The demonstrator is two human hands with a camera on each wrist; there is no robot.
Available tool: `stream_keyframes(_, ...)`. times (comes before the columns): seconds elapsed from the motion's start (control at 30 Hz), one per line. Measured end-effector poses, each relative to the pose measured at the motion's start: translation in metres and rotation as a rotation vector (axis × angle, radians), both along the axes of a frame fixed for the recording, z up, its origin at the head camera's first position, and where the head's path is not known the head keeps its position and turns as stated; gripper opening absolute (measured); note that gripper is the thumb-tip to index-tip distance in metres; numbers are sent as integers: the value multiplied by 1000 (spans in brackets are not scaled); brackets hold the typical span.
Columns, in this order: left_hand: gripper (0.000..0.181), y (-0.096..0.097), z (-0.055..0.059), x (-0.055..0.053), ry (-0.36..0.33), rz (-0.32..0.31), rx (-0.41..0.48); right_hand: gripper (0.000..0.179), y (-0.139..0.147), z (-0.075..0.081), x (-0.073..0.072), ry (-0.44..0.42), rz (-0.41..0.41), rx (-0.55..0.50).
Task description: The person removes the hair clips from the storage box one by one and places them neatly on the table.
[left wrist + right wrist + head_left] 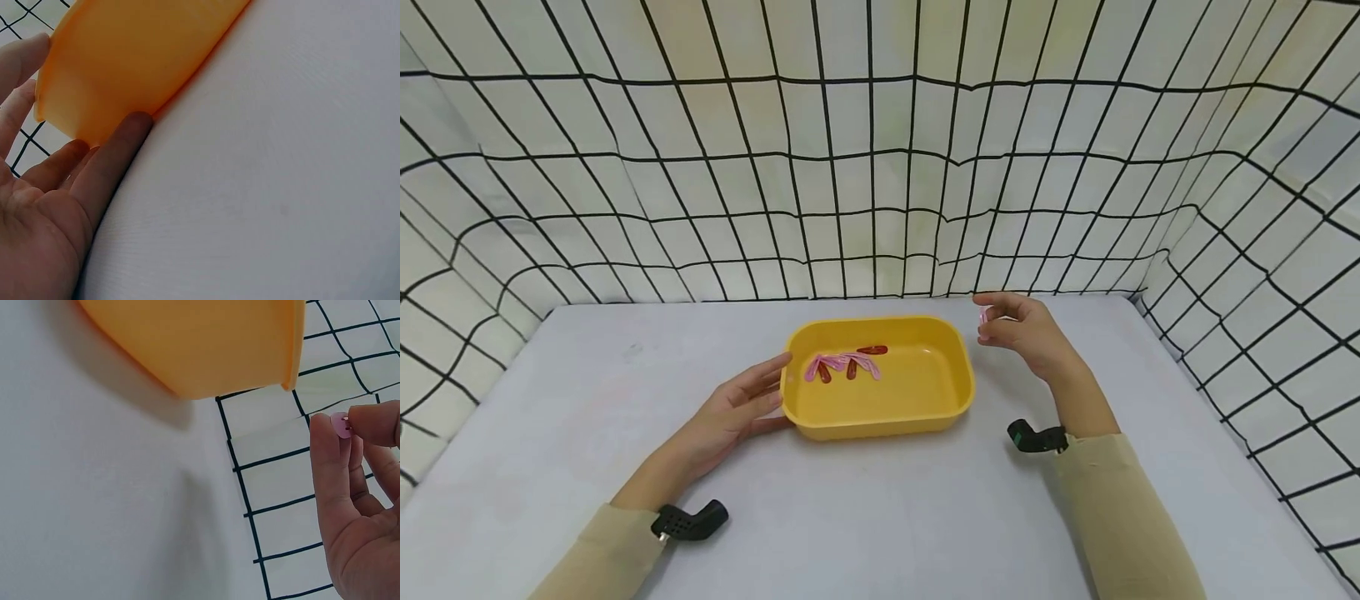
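Near the tabletop's (887, 517) far edge, the right hand (1028, 335) pinches a small pink piece (340, 425) between its fingers, beside a yellow tray (921, 387). A light pinch should suit it, while the left hand (730, 412), fingers apart, steadies the tray's side. Pink strips (868, 364) and dark red pieces (873, 350) lie inside, mostly toward the tabletop's left edge.

Seeing smooth, glossy plastic on the tub (921, 383), matt cloth on the sleeves (1138, 517), smooth matt finish on the table (880, 517), maybe plastic for those small pink bits (867, 363).
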State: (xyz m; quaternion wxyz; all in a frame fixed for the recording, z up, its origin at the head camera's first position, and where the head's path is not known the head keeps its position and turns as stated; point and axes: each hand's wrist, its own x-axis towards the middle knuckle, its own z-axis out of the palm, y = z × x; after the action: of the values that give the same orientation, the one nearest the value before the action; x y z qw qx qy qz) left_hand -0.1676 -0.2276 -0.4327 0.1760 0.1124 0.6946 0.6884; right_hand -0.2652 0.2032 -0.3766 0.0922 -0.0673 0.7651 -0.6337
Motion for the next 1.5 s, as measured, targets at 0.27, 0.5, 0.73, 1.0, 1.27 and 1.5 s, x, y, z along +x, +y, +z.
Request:
stream_keyframes(0.27, 58, 0, 0, 0, -4, -3, -1, 42, 4, -14, -4, -19, -4, 46)
stream_keyframes(0.5, 59, 2, 0, 0, -2, -1, 1, 42, 3, -22, -5, -10, 18, 115)
stream_keyframes(0.73, 58, 3, 1, 0, -5, 10, -15, 38, 2, -28, -5, -12, 30, 197)
stream_keyframes(1.0, 58, 2, 2, 0, 1, 20, -16, 37, 1, -29, -7, -42, 54, 289)
stream_keyframes(1.27, 57, 2, 3, 2, -3, 18, -7, 33, 0, -28, -5, -37, 63, 364)
stream_keyframes(1.5, 58, 3, 3, 1, -8, 22, -4, 34, 0, -30, -5, -58, 76, 416)
